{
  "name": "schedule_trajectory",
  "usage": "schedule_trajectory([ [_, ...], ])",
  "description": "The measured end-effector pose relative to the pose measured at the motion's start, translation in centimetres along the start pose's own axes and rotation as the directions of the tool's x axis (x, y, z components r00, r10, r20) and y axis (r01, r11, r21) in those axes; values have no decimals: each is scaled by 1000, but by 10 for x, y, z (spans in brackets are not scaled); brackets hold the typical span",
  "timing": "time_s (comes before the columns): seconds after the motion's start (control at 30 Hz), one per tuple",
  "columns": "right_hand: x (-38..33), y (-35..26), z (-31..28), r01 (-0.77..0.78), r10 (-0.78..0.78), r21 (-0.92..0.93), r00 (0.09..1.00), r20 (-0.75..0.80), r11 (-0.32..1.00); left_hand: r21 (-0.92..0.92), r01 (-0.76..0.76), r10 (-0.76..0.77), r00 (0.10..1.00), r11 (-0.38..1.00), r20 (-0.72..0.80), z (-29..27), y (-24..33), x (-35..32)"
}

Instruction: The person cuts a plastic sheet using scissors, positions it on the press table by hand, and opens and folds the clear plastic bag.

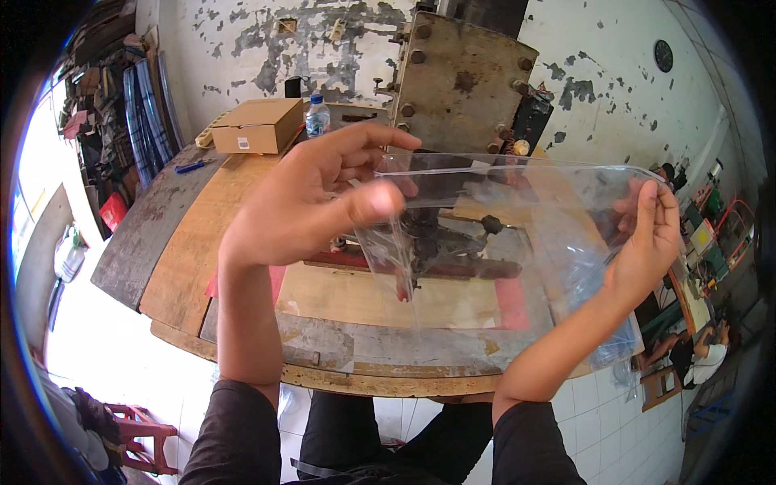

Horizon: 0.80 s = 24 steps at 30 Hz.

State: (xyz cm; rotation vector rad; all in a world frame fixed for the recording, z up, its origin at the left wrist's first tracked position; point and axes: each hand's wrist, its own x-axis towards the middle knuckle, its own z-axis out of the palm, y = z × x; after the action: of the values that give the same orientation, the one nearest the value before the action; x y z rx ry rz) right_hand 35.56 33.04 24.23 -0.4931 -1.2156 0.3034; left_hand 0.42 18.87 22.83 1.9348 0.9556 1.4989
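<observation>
A clear, see-through plastic sheet (501, 190) is stretched between my hands above the table, its lower part hanging down. At its left end is my left hand (311, 190), index finger stretched out. The sheet's edge lies between that thumb and the other fingers, which show partly through the plastic. My right hand (647, 230) pinches the upper right corner, thumb against fingers. Behind the sheet stands a heavy metal press machine (461, 77) with a black knob (491, 224). A pale board (323, 299) with pink-red ends lies below the sheet.
On the table's far left are a cardboard box (255, 125), a water bottle (318, 117) and a blue pen (190, 167). More clear plastic (618, 343) lies at the right edge. A red stool (145, 436) stands lower left. Another person (707, 356) sits far right.
</observation>
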Motion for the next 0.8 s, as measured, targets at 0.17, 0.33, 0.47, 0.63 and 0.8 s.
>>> schedule_trajectory([
  [0.17, -1, -3, 3, -28, 28, -5, 999, 15, 1000, 256, 166, -122, 976, 952, -180, 15, 3, 7],
  [0.33, 1, -1, 0, -89, 88, 2, 992, 95, 996, 149, 94, -60, 974, 984, -217, 14, 2, 8],
  [0.47, -1, -2, 4, -149, 146, 10, 976, 163, 989, 80, 108, -85, 964, 991, -250, 14, 1, 9],
  [0.63, -3, -5, 5, -145, 136, 21, 963, 234, 989, 68, 106, -81, 951, 992, -298, 1, -1, 8],
  [0.8, -10, -13, 13, -142, 128, 22, 941, 313, 990, 92, 160, -128, 950, 983, -285, -14, -2, 2],
])
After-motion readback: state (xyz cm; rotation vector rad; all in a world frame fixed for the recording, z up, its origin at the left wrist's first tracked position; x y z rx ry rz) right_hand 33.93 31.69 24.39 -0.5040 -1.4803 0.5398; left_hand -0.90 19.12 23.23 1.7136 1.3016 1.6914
